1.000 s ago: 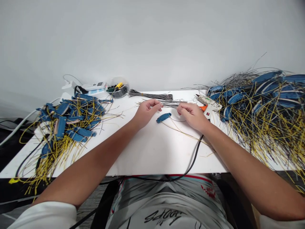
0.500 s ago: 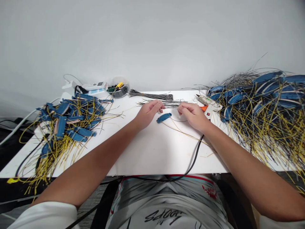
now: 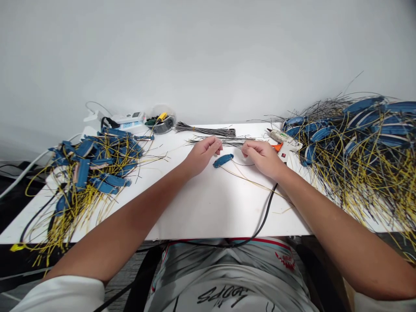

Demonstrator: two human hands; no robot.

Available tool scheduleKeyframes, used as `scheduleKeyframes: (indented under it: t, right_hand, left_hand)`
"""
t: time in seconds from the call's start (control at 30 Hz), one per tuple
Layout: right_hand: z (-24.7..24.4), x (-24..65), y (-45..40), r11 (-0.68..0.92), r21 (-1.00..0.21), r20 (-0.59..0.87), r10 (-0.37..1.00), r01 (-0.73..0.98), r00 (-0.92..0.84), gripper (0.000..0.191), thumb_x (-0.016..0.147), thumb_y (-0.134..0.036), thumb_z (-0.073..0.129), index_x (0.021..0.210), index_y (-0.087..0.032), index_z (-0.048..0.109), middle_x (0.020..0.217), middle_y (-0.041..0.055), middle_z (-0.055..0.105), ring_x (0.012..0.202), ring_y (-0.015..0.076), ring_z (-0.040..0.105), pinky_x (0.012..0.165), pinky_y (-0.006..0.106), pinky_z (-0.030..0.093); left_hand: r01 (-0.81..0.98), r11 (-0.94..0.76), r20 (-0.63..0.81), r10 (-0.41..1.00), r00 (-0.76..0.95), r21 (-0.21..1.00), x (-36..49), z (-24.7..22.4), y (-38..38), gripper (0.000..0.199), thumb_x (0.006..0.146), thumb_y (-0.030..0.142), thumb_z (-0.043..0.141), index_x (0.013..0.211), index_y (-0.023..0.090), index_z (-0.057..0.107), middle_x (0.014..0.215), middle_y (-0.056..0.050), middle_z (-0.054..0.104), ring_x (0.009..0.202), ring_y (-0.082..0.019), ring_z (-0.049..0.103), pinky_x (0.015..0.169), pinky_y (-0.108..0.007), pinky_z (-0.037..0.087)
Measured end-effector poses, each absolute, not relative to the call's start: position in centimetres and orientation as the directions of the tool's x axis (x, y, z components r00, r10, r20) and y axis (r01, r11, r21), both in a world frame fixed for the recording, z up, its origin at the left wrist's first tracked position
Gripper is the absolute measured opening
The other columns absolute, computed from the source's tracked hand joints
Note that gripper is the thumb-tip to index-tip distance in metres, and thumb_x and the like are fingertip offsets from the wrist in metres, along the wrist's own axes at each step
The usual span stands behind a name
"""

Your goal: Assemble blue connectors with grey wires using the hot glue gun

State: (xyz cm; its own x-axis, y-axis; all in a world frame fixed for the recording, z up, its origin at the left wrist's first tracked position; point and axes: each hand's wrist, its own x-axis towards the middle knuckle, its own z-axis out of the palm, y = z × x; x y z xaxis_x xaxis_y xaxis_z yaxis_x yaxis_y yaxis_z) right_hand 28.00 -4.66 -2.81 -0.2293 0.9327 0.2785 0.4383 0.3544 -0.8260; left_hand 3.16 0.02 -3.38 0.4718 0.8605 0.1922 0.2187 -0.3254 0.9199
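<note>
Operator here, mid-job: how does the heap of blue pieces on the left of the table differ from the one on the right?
The right heap is clearly bigger than the left heap and stands taller. Its wires look denser, with more black among the yellow, while the left heap's wires are mostly yellow. Both are tangles of flat blue pieces trailing yellow and black wires.

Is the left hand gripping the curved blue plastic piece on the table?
No, the curved blue plastic piece lies untouched on the white tabletop between the left hand and right hand.
</note>
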Motion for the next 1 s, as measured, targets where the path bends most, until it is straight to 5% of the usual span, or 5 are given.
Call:
scheduleKeyframes:
  t: [0.23,0.6,1.0]
  right_hand:
    - [-2.6,27.8,-4.8,0.398,-0.813,0.294,0.911,0.426,-0.290,0.024,0.093,-0.022,0.048,0.070,-0.023,0.055,0.072,0.0001,0.057,0.076,0.0188,0.053,0.075,0.033,0.039]
    - [-2.5,27.7,-5.0,0.392,-0.807,0.264,0.909,0.442,-0.324,0.024,0.092,-0.023,0.048,0.068,-0.022,0.052,0.069,-0.0004,0.055,0.072,0.0178,0.051,0.069,0.033,0.035]
    - [-2.4,27.6,-5.0,0.416,-0.800,0.285,0.897,0.433,-0.336,0.025,0.092,-0.022,0.047,0.067,-0.023,0.049,0.067,-0.0010,0.049,0.069,0.0172,0.048,0.069,0.033,0.034]
  left_hand:
    - [0.175,-0.264,0.151,0.864,0.481,0.949,3.2,-3.4,0.1,0.038,0.105,0.053,0.054,0.090,0.020,0.065,0.082,-0.003,0.063,0.072,-0.014,0.055,0.063,-0.027,0.043]
    - [0.179,-0.347,0.207,0.822,0.530,0.921,3.8,-2.5,-1.5,0.037,0.106,0.044,0.052,0.079,0.020,0.060,0.078,-0.002,0.057,0.075,-0.016,0.053,0.071,-0.031,0.045]
    - [0.166,-0.280,0.178,0.872,0.455,0.945,3.9,-3.2,-1.2,0.041,0.108,0.056,0.050,0.088,0.021,0.061,0.079,-0.001,0.056,0.069,-0.014,0.049,0.066,-0.029,0.043]
